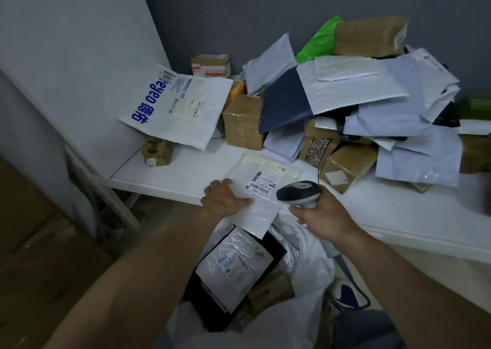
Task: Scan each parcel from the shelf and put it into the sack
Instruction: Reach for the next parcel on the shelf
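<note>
A flat white mailer parcel (261, 189) with a barcode label lies over the front edge of the white shelf (170, 174). My left hand (224, 197) holds its left side, thumb on top. My right hand (322, 212) grips a black and grey barcode scanner (299, 192), its head pointing at the label. Below the parcel stands the open white sack (309, 266), holding a labelled white mailer (236, 265), a black parcel and a brown box.
A heap of white, grey and dark mailers and brown boxes (353, 115) fills the shelf's right and back. A white bag with blue lettering (176, 107) leans at the left wall above a small box (156, 150). Cardboard lies on the floor at left.
</note>
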